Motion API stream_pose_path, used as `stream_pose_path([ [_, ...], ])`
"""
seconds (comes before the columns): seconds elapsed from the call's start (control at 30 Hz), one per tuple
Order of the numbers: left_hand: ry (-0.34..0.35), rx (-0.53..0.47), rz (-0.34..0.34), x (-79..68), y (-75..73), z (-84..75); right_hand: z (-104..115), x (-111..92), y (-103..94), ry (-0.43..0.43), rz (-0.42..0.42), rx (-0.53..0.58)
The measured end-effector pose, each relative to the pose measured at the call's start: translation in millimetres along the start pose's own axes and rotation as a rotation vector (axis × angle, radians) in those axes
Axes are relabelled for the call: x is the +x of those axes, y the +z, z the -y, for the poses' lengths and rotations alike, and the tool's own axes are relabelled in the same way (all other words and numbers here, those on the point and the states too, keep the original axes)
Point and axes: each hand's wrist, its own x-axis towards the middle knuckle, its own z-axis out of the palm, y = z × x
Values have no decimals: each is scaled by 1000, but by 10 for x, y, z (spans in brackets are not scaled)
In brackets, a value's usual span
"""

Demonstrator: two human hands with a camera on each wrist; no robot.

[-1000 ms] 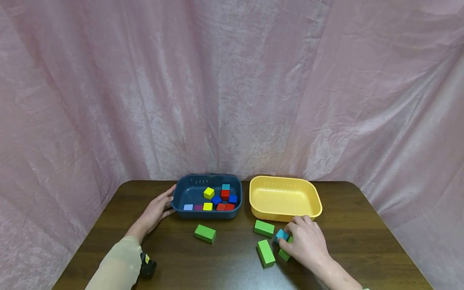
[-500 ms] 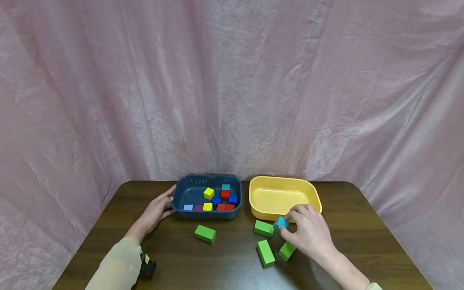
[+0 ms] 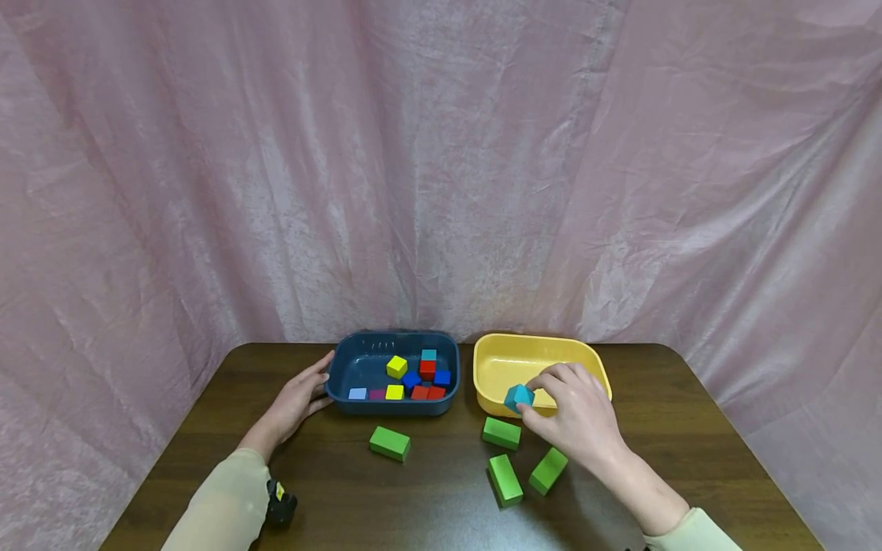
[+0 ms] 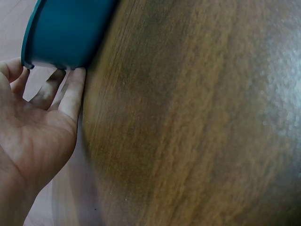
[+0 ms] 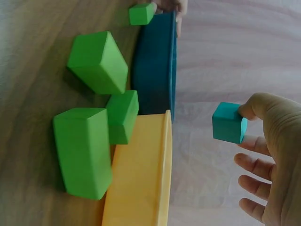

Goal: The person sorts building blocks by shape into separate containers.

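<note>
Right hand (image 3: 582, 417) pinches one teal cube (image 3: 519, 398) between thumb and index finger; the other three fingers are clear of it. Cube position: raised above the near edge of the yellow tray (image 3: 485, 404), toward that tray's near left corner. Three green blocks (image 3: 505, 480) lie on the table (image 3: 331, 497) in front of the same edge — apart from the hand. To the left, beside the yellow tray, is a dark blue tray (image 3: 393, 409) containing small coloured cubes (image 3: 396, 367), several along its near edge. Left hand (image 3: 292, 402): no grasp — fingers extended, tips touching the blue tray's left end. A fourth green block (image 3: 390, 444) lies before that tray's near edge. Both trays stand along the table's far edge, backed by a pink curtain (image 3: 441, 168).
</note>
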Motion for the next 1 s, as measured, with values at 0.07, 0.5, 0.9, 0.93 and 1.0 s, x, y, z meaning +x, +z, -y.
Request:
stream_pose_path([
  [0.07,2,3,0,3,3,-4,22,53,12,0,-5,13],
  [0.5,10,-8,-12,10,2,15,158,387,93,-13,-16,65],
  [0.9,-13,-9,-20,17,4,21,234,629,235,-33,-10,85],
  [0.93,-15,-10,-23,15,7,17,242,651,244,-32,-5,85],
  [1.0,-14,-9,-22,12,9,13,259,694,264,-32,1,84],
])
